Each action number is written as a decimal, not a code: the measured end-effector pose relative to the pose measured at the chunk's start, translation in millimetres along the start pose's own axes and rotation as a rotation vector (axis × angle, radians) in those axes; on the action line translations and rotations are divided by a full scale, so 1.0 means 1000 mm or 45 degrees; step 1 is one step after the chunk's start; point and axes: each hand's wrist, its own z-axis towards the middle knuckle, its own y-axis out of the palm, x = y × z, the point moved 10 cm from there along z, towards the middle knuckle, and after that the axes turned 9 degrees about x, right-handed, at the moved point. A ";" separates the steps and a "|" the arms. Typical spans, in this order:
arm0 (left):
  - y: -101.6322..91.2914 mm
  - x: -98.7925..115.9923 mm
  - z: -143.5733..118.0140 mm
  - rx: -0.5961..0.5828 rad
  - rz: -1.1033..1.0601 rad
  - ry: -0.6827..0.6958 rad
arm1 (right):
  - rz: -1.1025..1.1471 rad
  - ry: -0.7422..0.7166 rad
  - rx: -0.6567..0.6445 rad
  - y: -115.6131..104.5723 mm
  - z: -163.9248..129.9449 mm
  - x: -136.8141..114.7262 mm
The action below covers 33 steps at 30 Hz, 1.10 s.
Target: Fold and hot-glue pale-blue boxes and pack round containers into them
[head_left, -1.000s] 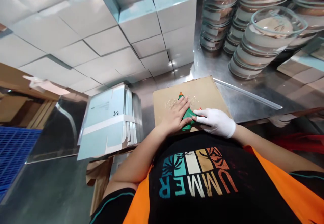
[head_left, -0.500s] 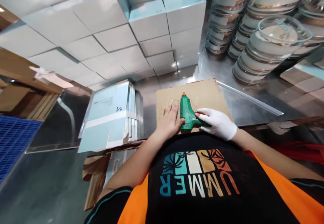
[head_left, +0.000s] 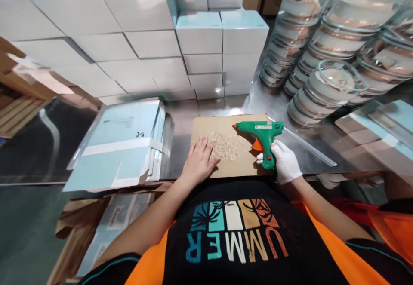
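A green glue gun [head_left: 265,136] with an orange nozzle and trigger is gripped at its handle by my gloved right hand [head_left: 285,161]. Its nozzle points left over a sheet of brown cardboard [head_left: 238,171]. My bare left hand [head_left: 200,158] lies flat, fingers stretched, on the left part of that cardboard. Beside its fingertips is a patch of dried clear glue [head_left: 225,145] in the middle of the sheet. A thin clear strip [head_left: 309,146] lies on the metal table to the right of the cardboard, partly behind the glue gun.
On the left lies a strapped stack of flat light-blue cartons [head_left: 112,136]. White boxes [head_left: 148,44] form a wall at the back. Stacked glass bowls [head_left: 318,98] stand at the back right, with more light-blue boxes [head_left: 371,126] in front. The metal table's [head_left: 179,147] front edge meets my shirt.
The glue gun has turned from nozzle-away to nozzle-left and moved right, off the glue patch. My right hand now wraps its handle. My left hand has come away from the gun.
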 end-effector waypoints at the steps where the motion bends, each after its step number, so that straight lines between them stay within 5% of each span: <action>1: 0.000 0.001 0.000 0.002 0.002 0.004 | -0.030 0.058 -0.049 -0.004 0.000 0.003; 4: -0.001 0.002 -0.001 0.016 0.007 0.016 | -0.199 0.082 -0.111 -0.026 -0.001 0.001; 7: -0.001 0.003 -0.001 0.029 0.025 0.030 | -0.680 -0.298 0.149 -0.059 0.010 -0.034; 9: -0.001 0.004 -0.001 0.034 0.040 0.038 | -1.019 -0.667 0.302 -0.057 0.017 -0.068; 11: -0.002 0.005 -0.002 0.038 0.052 0.044 | -1.236 -0.808 0.267 -0.036 0.037 -0.083; 16: -0.002 0.006 -0.003 0.053 0.071 0.066 | -1.359 -0.388 -0.291 0.024 0.102 -0.058; 18: -0.002 0.007 -0.003 0.059 0.076 0.071 | -1.336 -0.302 -0.379 0.035 0.113 -0.051; 27: 0.000 0.006 -0.003 0.084 0.052 0.082 | -1.383 -0.287 -0.151 0.032 0.134 -0.042; 33: -0.018 0.001 -0.005 0.299 -0.200 0.126 | -1.355 -0.400 0.140 -0.019 0.108 -0.065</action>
